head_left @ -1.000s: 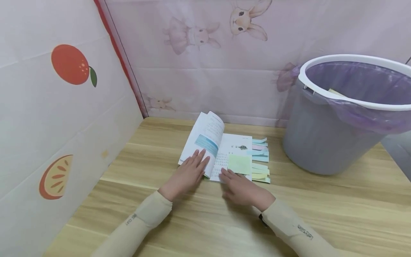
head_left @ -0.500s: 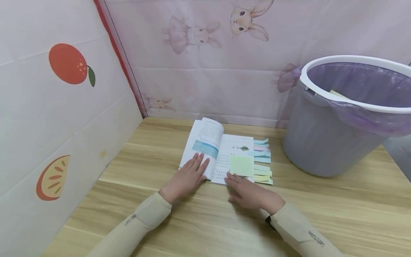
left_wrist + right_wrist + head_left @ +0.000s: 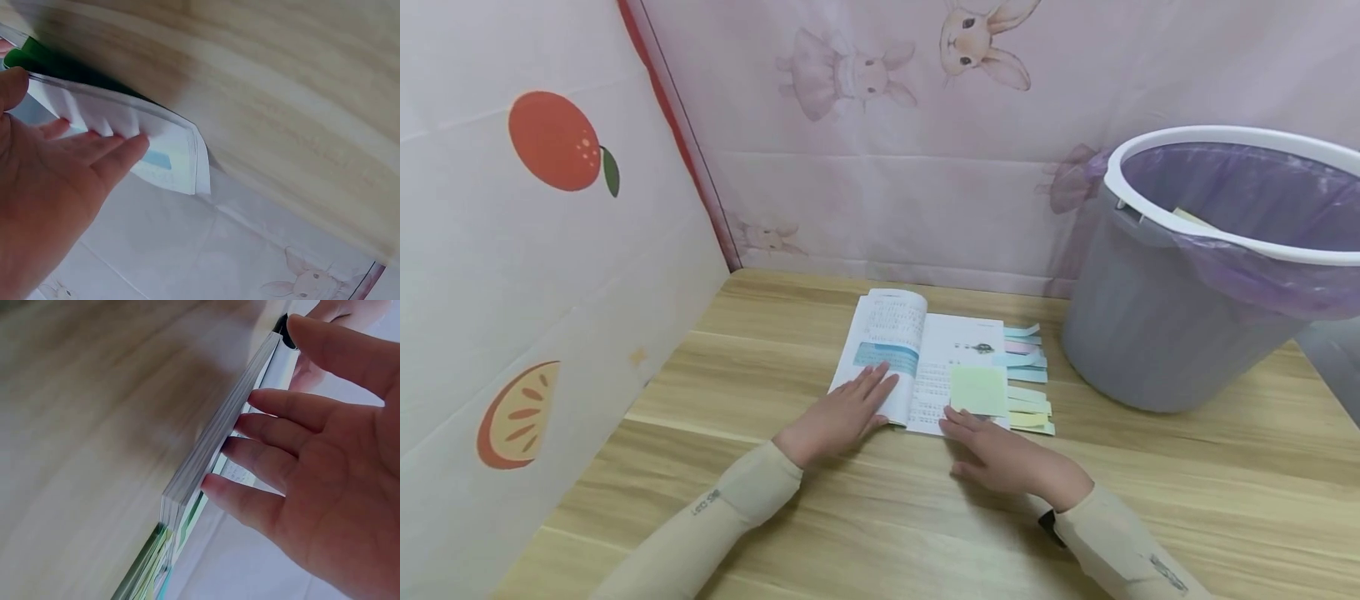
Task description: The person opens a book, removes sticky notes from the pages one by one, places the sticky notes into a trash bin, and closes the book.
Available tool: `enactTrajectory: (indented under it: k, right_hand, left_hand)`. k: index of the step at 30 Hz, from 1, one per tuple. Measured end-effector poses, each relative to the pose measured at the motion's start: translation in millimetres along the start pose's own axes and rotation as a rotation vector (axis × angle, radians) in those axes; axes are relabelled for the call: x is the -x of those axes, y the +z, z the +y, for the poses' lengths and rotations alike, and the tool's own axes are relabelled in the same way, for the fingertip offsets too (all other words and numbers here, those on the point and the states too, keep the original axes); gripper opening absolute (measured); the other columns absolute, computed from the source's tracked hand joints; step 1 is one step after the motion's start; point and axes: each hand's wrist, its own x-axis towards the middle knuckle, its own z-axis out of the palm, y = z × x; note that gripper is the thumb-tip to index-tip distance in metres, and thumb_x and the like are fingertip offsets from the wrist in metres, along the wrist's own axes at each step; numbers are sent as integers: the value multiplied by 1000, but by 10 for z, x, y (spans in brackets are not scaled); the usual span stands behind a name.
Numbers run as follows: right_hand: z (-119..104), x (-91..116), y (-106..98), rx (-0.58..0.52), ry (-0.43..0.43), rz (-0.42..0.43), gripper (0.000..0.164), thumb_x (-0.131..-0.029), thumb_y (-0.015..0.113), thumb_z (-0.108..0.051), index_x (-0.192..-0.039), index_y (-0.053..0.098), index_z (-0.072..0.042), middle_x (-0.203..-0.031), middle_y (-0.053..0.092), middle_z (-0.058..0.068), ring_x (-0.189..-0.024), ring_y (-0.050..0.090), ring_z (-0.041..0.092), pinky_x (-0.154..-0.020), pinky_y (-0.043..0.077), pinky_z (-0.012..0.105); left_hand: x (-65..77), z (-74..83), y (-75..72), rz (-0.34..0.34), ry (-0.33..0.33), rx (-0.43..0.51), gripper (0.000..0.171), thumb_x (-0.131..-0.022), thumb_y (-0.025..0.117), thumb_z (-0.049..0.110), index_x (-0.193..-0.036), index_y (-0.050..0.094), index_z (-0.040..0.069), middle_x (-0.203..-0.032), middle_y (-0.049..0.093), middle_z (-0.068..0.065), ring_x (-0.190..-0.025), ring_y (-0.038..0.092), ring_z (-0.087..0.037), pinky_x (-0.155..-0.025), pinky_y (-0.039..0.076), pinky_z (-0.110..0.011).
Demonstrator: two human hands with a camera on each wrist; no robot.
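An open book (image 3: pixel 934 342) lies on the wooden table, its left page curving up toward the spine. My left hand (image 3: pixel 841 414) rests with straight fingers on that left page, below a blue printed block. On the lower edge of the right page lie the fingertips of my right hand (image 3: pixel 1011 454), just under a pale green sticky note (image 3: pixel 978 391). Several blue, pink, green and yellow sticky tabs (image 3: pixel 1028 375) stick out past the book's right edge. In the right wrist view, the extended fingers touch the edge of the page block (image 3: pixel 215 434).
A grey bin (image 3: pixel 1150 317) with a white rim and purple liner stands right of the book; something yellowish shows inside it. Behind the table (image 3: pixel 850 517) hangs a pink rabbit-print sheet (image 3: pixel 880 200), and a white fruit-print sheet (image 3: pixel 587 275) borders the left.
The raised left page has settled lower and flatter under my left hand. My right hand has slid a little to the right along the book's lower edge.
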Motion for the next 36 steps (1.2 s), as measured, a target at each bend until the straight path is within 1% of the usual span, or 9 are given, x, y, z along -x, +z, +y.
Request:
enactTrajectory:
  k: [5,9,16,18,21,24,26,31,36]
  right_hand:
    - [12,58,-11,1,-10,12,58,-95,61,-24,-141,42,5,-152,29,23,-139,27,44,-106,27,62]
    - [3,81,-4,18,-21,27,59,-94,62,-24,-142,42,5,-152,30,22,-138,28,43,-107,27,60]
    - [4,83,10,13,-32,40,56,-95,60,-25,-140,44,4,-151,32,22,-138,30,43,-108,27,58]
    - [26,75,-24,11,-43,74,51,-96,59,-21,-137,48,6,-148,36,24,-136,33,43,-108,29,57]
    - [71,42,-129,44,-53,178,39,-94,61,-11,-127,55,9,-135,51,26,-126,47,42,-103,39,52]
    - [117,-6,-248,154,-42,277,31,-89,67,-5,-116,62,7,-117,63,20,-110,59,36,-91,50,45]
    - [148,-48,-301,232,-37,294,28,-84,72,-5,-110,65,4,-107,64,14,-99,62,30,-82,52,40]
    - [214,-144,-260,424,-49,271,25,-79,79,-11,-99,67,-1,-92,59,6,-81,55,20,-67,48,33]
    - [240,-223,-129,640,-126,355,14,-79,75,-5,-88,64,-2,-80,57,6,-68,52,20,-56,46,32]
  left_hand:
    - [-1,-3,-10,-26,19,48,58,-104,42,29,-153,21,8,-157,18,-19,-141,26,-37,-112,29,-45]
    - [14,0,-24,-60,14,76,57,-104,42,26,-153,21,7,-157,19,-20,-141,26,-38,-112,29,-47]
    - [25,53,-62,-141,-48,101,58,-103,44,25,-153,23,7,-157,19,-19,-142,22,-41,-111,26,-54]
    - [23,66,-61,-157,-72,102,57,-103,44,26,-153,23,8,-158,19,-18,-142,20,-40,-111,25,-54]
    - [18,74,-51,-168,-89,94,57,-103,44,27,-153,23,9,-158,19,-17,-143,20,-39,-112,25,-54]
    - [11,74,-42,-169,-95,93,57,-103,44,27,-153,23,9,-158,19,-17,-143,19,-39,-112,25,-54]
    - [1,74,-38,-166,-93,90,57,-103,45,27,-153,24,9,-158,19,-17,-143,19,-39,-112,25,-54]
    - [-35,83,-10,-177,-95,88,59,-103,44,29,-154,22,11,-159,18,-14,-144,18,-37,-113,24,-52]
    - [-51,97,12,-177,-109,81,59,-103,44,30,-154,22,12,-159,18,-13,-144,18,-36,-113,24,-52]
